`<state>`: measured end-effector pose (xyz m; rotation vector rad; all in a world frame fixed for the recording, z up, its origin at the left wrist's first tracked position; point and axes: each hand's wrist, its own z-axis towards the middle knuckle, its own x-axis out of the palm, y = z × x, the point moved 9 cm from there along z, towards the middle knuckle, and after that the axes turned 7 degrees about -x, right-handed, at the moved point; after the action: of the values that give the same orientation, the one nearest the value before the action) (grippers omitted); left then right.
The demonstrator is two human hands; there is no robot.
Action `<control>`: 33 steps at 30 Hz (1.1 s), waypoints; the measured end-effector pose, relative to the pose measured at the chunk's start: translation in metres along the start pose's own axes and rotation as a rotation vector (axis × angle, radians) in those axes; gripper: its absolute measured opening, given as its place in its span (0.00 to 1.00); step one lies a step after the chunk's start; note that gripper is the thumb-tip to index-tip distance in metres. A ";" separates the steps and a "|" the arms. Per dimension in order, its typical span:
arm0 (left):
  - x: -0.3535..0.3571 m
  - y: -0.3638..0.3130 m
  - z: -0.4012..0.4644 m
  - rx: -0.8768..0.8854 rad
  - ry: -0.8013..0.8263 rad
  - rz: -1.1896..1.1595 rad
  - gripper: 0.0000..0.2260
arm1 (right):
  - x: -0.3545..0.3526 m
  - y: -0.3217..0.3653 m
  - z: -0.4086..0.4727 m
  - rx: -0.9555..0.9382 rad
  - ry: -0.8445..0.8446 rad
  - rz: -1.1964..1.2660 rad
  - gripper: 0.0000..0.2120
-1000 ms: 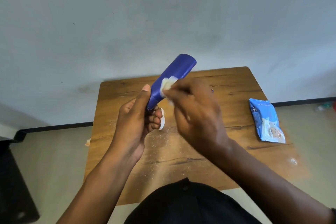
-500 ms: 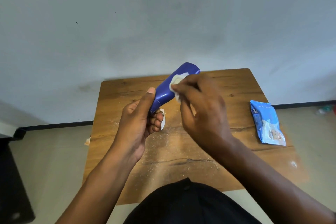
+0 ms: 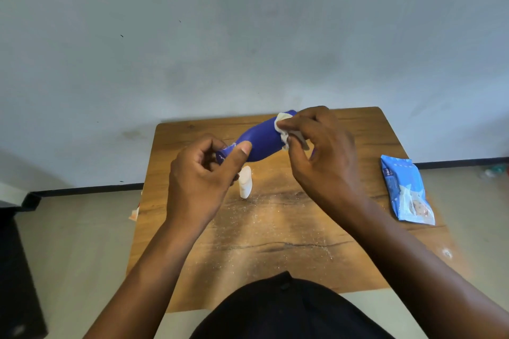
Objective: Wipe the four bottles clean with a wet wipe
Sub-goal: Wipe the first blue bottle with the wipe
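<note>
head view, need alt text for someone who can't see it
A person holds a blue bottle tilted above a wooden table, the left hand gripping its lower end while the right hand presses a white wet wipe against its upper end. A blue wipes packet lies at the table's right edge.

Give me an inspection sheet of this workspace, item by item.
Surface: wooden table, cracked, dusted with pale specks.
Job's things: blue bottle held tilted above the table; wet wipe pressed on its upper end; only one bottle seen.
Clutter: wet wipe pack at the right edge; white cap under the bottle.
Grippers: left hand grips the bottle's lower end; right hand pinches the wipe.
Cables: nothing seen.
Surroundings: grey wall, pale floor.
</note>
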<state>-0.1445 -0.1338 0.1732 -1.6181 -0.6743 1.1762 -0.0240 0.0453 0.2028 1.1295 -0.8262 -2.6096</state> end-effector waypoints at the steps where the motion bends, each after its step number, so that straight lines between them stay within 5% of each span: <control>1: -0.002 -0.002 -0.001 0.043 -0.016 0.060 0.17 | 0.000 -0.004 0.001 0.023 0.015 -0.008 0.15; 9: 0.002 -0.016 -0.006 0.189 -0.032 0.211 0.18 | 0.009 0.002 -0.002 0.052 0.087 0.005 0.14; 20: 0.004 -0.027 -0.008 0.255 0.003 0.119 0.17 | 0.025 0.011 -0.006 0.116 0.146 0.130 0.13; 33: 0.007 -0.023 0.000 0.266 0.048 0.004 0.18 | 0.025 0.007 0.003 0.344 0.199 0.685 0.10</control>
<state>-0.1394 -0.1200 0.1921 -1.4187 -0.4623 1.1734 -0.0437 0.0317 0.1924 0.9322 -1.3571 -1.8127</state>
